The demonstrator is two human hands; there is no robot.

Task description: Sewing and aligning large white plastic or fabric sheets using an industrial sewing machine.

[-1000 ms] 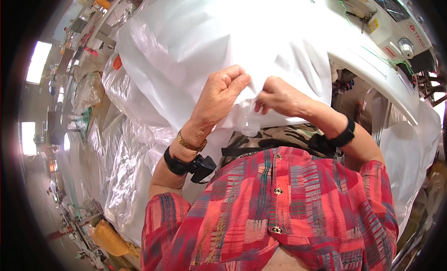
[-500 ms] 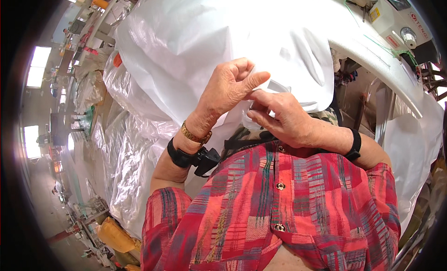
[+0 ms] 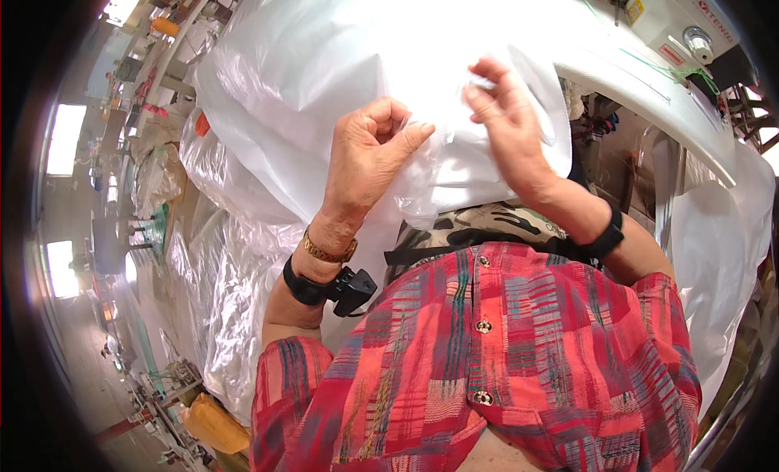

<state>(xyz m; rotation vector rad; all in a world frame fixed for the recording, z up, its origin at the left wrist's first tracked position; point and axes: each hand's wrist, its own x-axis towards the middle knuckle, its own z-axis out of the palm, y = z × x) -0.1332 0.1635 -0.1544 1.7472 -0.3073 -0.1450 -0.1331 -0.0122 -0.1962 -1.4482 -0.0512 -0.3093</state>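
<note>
A big sheet of thin white plastic film (image 3: 324,58) is heaped over the table in front of me and hangs down toward my lap. My left hand (image 3: 369,152) pinches a fold of this film between thumb and curled fingers near its lower edge. My right hand (image 3: 503,115) is raised a little to the right, its fingertips pinching the film's edge higher up. A stretch of film runs between the two hands. Both wrists wear black bands, the left one also a gold bracelet.
A white sewing machine (image 3: 682,34) with green thread stands at the upper right on a white table edge (image 3: 649,91). More clear plastic (image 3: 219,293) is piled at my left down to the floor. A yellow sack (image 3: 213,423) lies at the lower left. My red checked shirt fills the bottom.
The hands, close together on the film a second ago, have moved apart. The right hand rose up and right; the left hand curled into a pinch.
</note>
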